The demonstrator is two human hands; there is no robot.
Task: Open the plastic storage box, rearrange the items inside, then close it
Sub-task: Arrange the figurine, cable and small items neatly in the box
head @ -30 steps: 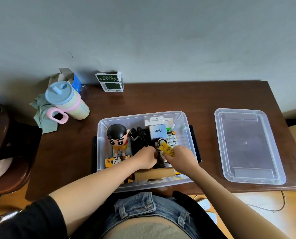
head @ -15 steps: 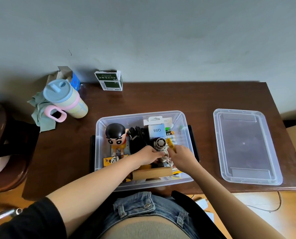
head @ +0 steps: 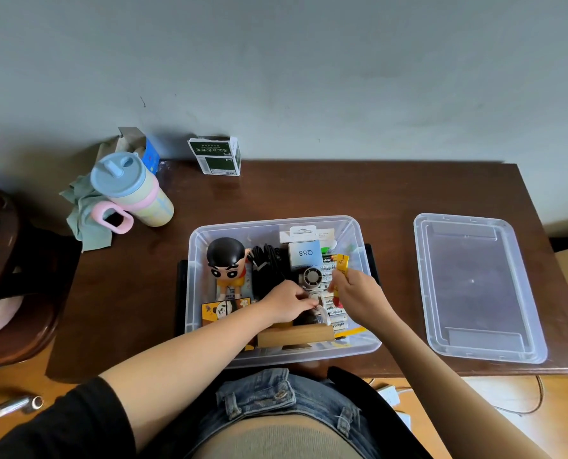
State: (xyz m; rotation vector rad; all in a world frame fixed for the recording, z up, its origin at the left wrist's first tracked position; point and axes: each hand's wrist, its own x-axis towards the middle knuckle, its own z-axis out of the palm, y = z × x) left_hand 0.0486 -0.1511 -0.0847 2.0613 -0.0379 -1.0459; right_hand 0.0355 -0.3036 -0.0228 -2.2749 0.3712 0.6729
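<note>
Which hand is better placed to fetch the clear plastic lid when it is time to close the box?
Right, probably. The clear plastic lid lies on the table to the right of the clear plastic storage box, nearer the right hand, though that hand holds a small yellow item to set down first.

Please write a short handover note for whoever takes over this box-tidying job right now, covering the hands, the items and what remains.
Left hand: inside the storage box, fingers curled on a small white item near the middle; what it is cannot be told.
Right hand: pinches a yellow tube, raised over the battery packs.
Lid: off, lying flat on the table to the right of the box.
Done: box opened.
Left: finish rearranging the items, put the tube down, fit the lid back on.
</note>
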